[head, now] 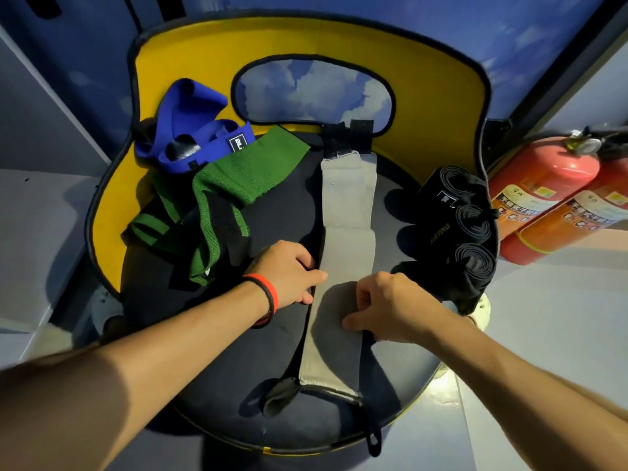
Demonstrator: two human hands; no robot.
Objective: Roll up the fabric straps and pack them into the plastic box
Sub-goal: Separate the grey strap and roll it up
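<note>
While the left hand (pixel 292 277) grips the grey strap (pixel 346 205) by its edge mid-frame and the right hand (pixel 384 307) pinches its middle, uneven pull could roll it crooked (no box in sight).

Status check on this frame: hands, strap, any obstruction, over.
Left hand grips grey strap edge, right hand pinches it mid-length. Strap flat, unrolled. Black rolls clear to its right; no box visible.

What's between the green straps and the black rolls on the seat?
The grey strap, flat on the seat, running front to back; the left hand and right hand both hold it. Seen in the head view.
</note>
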